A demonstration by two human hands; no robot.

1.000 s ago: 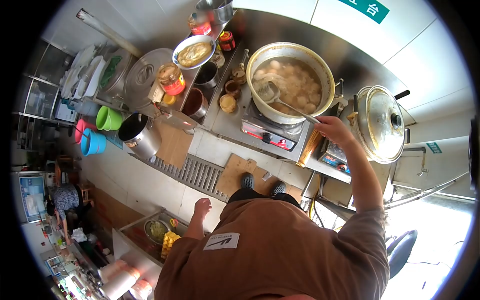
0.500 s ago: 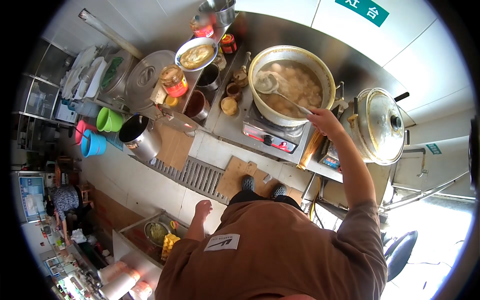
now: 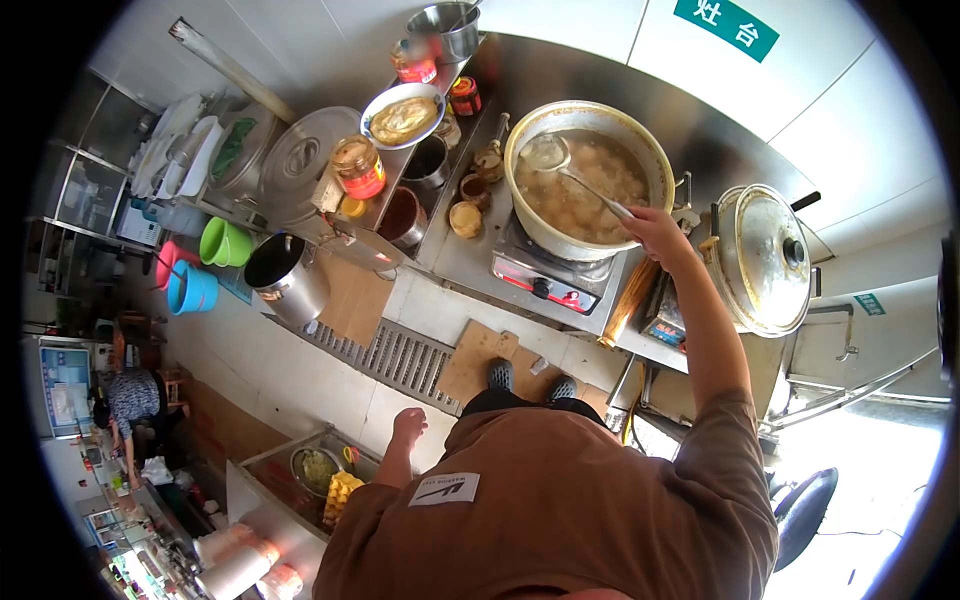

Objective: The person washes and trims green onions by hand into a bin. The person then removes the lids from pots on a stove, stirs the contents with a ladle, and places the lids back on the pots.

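Note:
My right hand (image 3: 656,237) is closed around the handle of a metal ladle (image 3: 592,188). The ladle's bowl is near the far left wall inside a large pot (image 3: 667,180). Cloudy brown broth (image 3: 585,205) with pale, rounded pieces fills much of the pot, which stands on a gas stove (image 3: 543,283). Away from the stove, my left hand (image 3: 408,427) hangs by my left side, fingers curled, with nothing visible in it.
A lidded pot (image 3: 762,260) stands right of the stove. Left are jars (image 3: 358,168), a bowl of pale-yellow food (image 3: 403,120) and a steel bucket (image 3: 288,280). A floor grate (image 3: 405,355) lies behind my feet's left. Another person (image 3: 135,400) bends over a far counter.
The ladle's bowl has moved toward the pot's far wall, with my right hand still on the handle. The whole view has shifted slightly. My left hand stays by my side.

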